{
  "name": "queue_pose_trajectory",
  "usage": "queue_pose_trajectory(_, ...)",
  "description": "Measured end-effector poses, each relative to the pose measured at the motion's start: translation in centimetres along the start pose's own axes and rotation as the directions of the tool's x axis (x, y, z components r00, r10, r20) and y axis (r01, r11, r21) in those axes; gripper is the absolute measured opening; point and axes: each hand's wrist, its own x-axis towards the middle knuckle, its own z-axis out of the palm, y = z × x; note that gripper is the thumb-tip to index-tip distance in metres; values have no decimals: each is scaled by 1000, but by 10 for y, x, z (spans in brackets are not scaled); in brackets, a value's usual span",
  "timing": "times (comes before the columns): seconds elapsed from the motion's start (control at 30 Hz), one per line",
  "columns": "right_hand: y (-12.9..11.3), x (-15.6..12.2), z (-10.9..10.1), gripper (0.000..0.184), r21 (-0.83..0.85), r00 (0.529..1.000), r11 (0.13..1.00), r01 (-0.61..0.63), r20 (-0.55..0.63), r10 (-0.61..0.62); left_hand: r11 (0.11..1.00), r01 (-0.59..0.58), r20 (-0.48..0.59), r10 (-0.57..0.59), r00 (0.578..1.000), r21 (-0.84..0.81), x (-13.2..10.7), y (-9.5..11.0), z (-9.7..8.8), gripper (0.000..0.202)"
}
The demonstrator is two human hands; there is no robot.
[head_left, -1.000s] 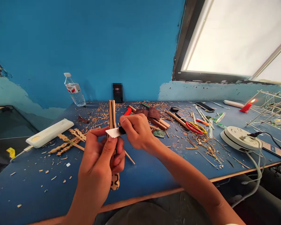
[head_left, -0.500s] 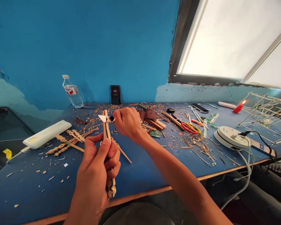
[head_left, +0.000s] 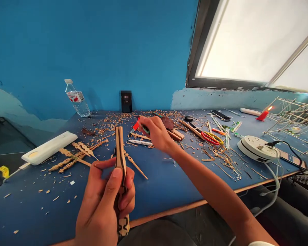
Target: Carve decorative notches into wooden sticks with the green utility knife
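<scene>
My left hand [head_left: 105, 201] is closed round a long carved wooden strip [head_left: 120, 150] and holds it upright in front of me, above the near part of the blue table [head_left: 164, 184]. My right hand [head_left: 155, 132] reaches out over the middle of the table, its fingers closed on a red tool [head_left: 135, 125] that points left. A slim white knife-like tool [head_left: 140, 142] lies flat on the table just below that hand. Wood shavings are scattered around both.
A water bottle [head_left: 77, 99] and a black object [head_left: 125, 101] stand by the blue wall. Also on the table: a white case [head_left: 48, 148], carved wooden pieces [head_left: 74, 156], scissors [head_left: 212, 137], a round socket [head_left: 256, 147], a lit red candle [head_left: 262, 115], a stick frame [head_left: 295, 118].
My right hand has left the wooden strip, no longer holds the white-bladed knife, and now grips a red tool farther back. The left hand has tilted the strip a little.
</scene>
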Motion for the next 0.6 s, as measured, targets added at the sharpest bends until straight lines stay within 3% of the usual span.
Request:
queue_pose_trajectory(0.17,-29,-50,9,46,92,991,987,130,31,-133,999,0,21,-1,1000,42,-11,1,1,46)
queue_pose_trajectory(0.33,-39,-62,15,44,87,977,975,203,41,-207,999,-36,10,36,999,40,-19,0,0,33)
queue_pose_trajectory(0.47,-41,-56,18,43,-110,992,986,125,25,-123,1000,9,26,-9,1000,11,-13,-1,2,23)
queue_pose_trajectory(0.6,-32,-39,24,45,-341,999,940,-15,-48,-1,992,48,-8,-49,999,-113,1,2,12,24)
